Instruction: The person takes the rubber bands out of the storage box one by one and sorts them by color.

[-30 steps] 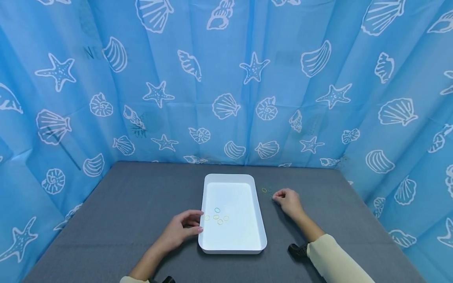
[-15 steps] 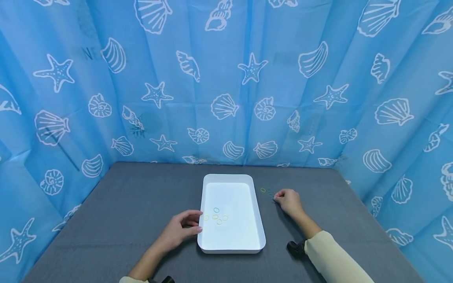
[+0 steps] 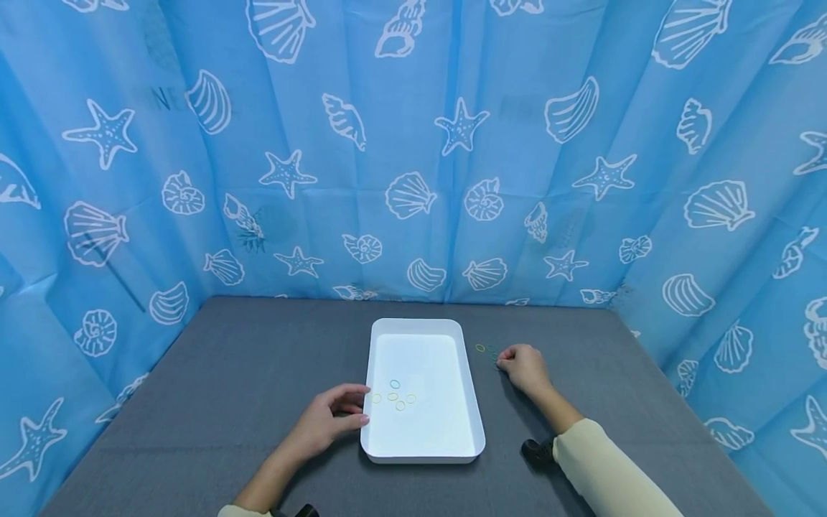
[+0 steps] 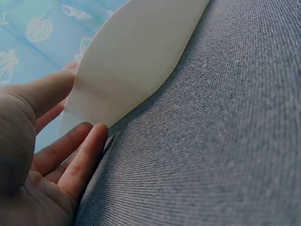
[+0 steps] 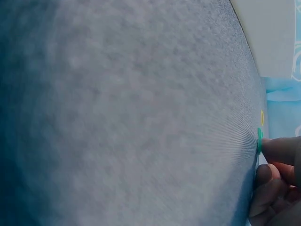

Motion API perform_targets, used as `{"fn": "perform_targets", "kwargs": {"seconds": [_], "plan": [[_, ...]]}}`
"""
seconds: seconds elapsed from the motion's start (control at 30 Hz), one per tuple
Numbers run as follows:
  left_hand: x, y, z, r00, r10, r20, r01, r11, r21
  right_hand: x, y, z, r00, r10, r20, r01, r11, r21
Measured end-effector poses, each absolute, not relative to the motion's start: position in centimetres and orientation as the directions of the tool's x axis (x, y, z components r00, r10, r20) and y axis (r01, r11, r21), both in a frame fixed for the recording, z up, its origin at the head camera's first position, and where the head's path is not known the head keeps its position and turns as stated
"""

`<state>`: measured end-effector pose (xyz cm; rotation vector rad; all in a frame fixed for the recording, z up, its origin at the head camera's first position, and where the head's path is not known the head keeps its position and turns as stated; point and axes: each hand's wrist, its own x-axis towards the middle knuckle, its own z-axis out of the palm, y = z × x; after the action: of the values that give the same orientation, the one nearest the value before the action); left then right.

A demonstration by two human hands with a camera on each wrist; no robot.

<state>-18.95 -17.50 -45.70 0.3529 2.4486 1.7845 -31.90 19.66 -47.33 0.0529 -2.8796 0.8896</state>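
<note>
A white tray lies in the middle of the grey table, with several small coloured rubber bands in its near left part. My left hand rests relaxed at the tray's left rim, fingertips touching the tray wall. Right of the tray, a yellow band and a green band lie on the cloth. My right hand is curled there. Its index finger and thumb pinch the near edge of the green band, with the yellow band just beyond.
The grey table is walled on three sides by a blue curtain printed with shells and starfish. A black wrist-worn device sits by my right sleeve.
My right hand has crept slightly left onto the green band. The left hand and the tray have stayed where they were.
</note>
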Motion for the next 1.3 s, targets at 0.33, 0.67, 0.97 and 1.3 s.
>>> {"fn": "perform_targets", "kwargs": {"seconds": [0.33, 0.67, 0.97, 1.3], "plan": [[-20.6, -18.0, -49.1, -0.972, 0.222, 0.069, 0.134, 0.290, 0.947, -32.4, 20.0, -47.2, -0.992, 0.008, 0.126, -0.071, 0.785, -0.615], [-20.7, -18.3, -49.7, -0.972, 0.223, 0.081, 0.138, 0.252, 0.958, -32.5, 18.4, -45.4, -0.996, 0.008, 0.089, -0.060, 0.676, -0.734], [-20.2, -17.7, -48.3, -0.977, 0.209, 0.051, 0.115, 0.303, 0.946, -32.5, 16.0, -44.2, -0.996, -0.028, 0.086, -0.084, 0.652, -0.753], [-20.6, -18.0, -49.0, -0.976, 0.212, 0.046, 0.106, 0.283, 0.953, -32.9, 12.4, -43.2, -0.986, -0.139, 0.096, -0.162, 0.611, -0.775]]}}
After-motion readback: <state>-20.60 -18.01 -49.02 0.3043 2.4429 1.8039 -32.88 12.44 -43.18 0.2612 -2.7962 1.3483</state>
